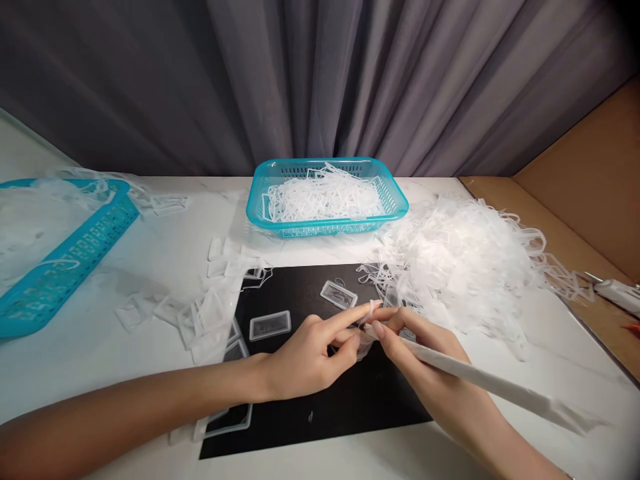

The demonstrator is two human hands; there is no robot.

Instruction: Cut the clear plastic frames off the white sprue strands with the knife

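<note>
Over the black mat (295, 300), my left hand (313, 357) is closed on a translucent plastic piece (367, 350), mostly hidden by the fingers. My right hand (435, 357) grips a slim tool with a white wrapped handle (475, 377) like a pen. Its tip meets the piece between my hands, but I cannot make the tip out. A thin pale strip (372, 308) sticks up by my left index finger. Beyond my fingers lies a small clear rectangular frame (339, 295), and another clear frame (270, 325) rests left of it.
A blue basket (327, 227) of thin white strips stands at the back. Another blue basket (75, 267) with translucent pieces is at the left. Loose clear pieces (200, 317) lie beside the mat. A large heap of white scraps (460, 260) covers the right, near a white-handled tool (617, 293).
</note>
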